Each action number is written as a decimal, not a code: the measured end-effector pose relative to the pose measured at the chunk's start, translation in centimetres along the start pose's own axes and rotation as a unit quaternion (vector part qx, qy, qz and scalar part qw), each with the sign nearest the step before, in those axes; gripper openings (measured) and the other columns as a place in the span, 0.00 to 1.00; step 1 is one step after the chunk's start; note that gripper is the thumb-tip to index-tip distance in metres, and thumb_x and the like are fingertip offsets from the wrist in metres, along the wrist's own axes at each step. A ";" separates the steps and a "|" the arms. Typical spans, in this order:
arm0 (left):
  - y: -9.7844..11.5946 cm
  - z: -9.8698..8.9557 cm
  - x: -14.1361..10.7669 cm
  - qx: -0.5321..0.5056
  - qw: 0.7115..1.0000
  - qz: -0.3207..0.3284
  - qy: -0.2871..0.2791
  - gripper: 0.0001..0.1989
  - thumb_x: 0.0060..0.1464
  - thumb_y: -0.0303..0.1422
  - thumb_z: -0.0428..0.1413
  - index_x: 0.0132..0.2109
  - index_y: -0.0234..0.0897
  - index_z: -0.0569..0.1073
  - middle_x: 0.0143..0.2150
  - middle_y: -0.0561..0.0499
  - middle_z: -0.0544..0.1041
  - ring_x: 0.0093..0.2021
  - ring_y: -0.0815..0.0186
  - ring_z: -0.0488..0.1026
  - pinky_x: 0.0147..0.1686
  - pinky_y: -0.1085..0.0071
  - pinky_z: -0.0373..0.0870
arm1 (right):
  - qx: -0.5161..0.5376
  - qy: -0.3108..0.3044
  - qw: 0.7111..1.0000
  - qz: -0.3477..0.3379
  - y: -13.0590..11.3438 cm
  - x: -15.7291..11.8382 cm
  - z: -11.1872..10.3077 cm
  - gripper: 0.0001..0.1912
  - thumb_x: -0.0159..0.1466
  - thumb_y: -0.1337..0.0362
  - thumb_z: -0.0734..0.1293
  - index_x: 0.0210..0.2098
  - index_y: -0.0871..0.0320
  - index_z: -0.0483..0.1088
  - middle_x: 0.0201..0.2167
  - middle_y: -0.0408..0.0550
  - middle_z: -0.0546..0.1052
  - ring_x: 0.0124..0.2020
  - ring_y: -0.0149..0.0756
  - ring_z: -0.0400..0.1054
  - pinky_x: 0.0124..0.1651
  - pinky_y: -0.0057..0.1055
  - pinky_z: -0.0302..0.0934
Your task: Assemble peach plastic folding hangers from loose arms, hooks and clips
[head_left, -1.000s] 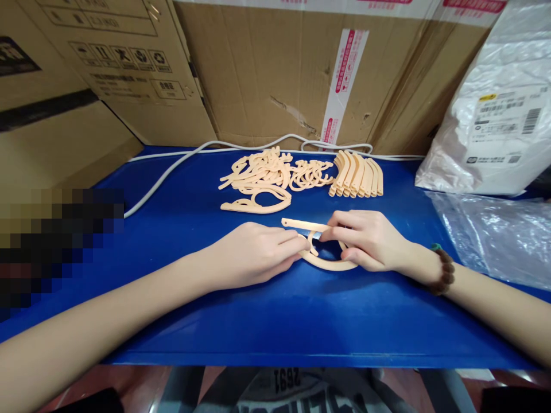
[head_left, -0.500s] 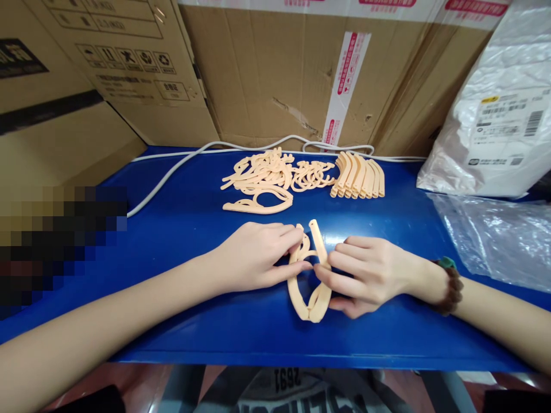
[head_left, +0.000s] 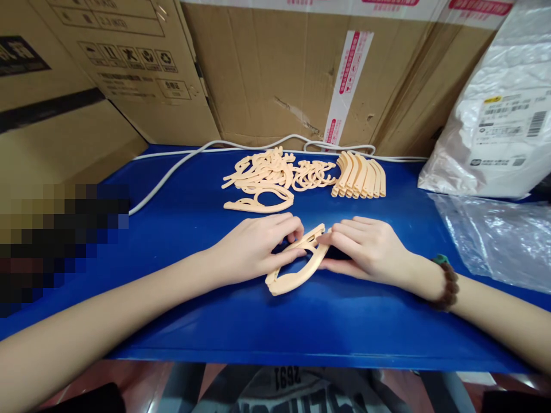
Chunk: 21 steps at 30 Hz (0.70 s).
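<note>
A cream-coloured folding clothes hanger (head_left: 297,279), its arms folded together, slants between my hands just above or on the blue table (head_left: 241,327). My left hand (head_left: 262,244) pinches its left side with thumb and fingers. At the upper right end, my right hand (head_left: 365,246) grips it; the fingers partly cover that end. Beyond my hands lies another folded hanger (head_left: 275,207). Behind it are a heap of hanger parts (head_left: 262,169), several loose hooks (head_left: 313,175) and a neat row of curved arm pieces (head_left: 360,176).
Cardboard boxes (head_left: 267,69) stand along the back and left. A white cable (head_left: 172,166) runs across the table's rear. On the right are a white plastic parcel bag (head_left: 486,132) and a clear plastic bag (head_left: 495,241). The table's front edge (head_left: 301,362) is near my body.
The hanger has turned from nearly upright to a slant, its lower end swinging left. Its arms now lie closer together. My right hand has shifted slightly up towards its upper end.
</note>
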<state>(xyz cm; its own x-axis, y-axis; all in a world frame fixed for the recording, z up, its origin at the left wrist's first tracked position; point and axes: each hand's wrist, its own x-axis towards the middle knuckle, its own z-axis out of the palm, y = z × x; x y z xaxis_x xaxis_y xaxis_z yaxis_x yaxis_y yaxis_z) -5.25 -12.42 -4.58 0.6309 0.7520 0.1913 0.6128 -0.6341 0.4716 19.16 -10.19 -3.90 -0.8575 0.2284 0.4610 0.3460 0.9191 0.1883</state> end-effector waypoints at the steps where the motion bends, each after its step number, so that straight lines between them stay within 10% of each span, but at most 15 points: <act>1: -0.2 0.0 0.0 -0.001 1.000 -0.001 0.002 0.10 0.65 0.41 0.53 0.42 0.39 0.69 0.37 0.55 0.73 0.35 0.70 0.70 0.30 0.74 0.61 | -0.002 0.005 1.000 -0.009 0.0 0.0 0.0 0.20 0.70 0.51 0.62 0.31 0.60 0.70 0.25 0.43 0.71 0.24 0.31 0.61 0.29 0.30 0.54; 21: -1.4 0.3 0.1 0.076 0.989 0.060 0.108 0.10 0.66 0.30 0.50 0.49 0.38 0.75 0.52 0.51 0.78 0.50 0.63 0.75 0.46 0.67 0.71 | -0.018 -0.005 0.998 -0.058 -0.3 0.1 0.1 0.12 0.69 0.61 0.62 0.30 0.59 0.68 0.24 0.42 0.69 0.28 0.32 0.60 0.31 0.31 0.53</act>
<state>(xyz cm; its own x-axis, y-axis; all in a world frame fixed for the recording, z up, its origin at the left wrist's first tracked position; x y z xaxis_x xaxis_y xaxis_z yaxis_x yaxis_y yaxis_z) -5.86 -11.52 -5.48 0.5968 0.6801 0.4259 0.6145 -0.7287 0.3024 18.96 -10.41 -3.98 -0.8959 0.1248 0.4263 0.2582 0.9273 0.2711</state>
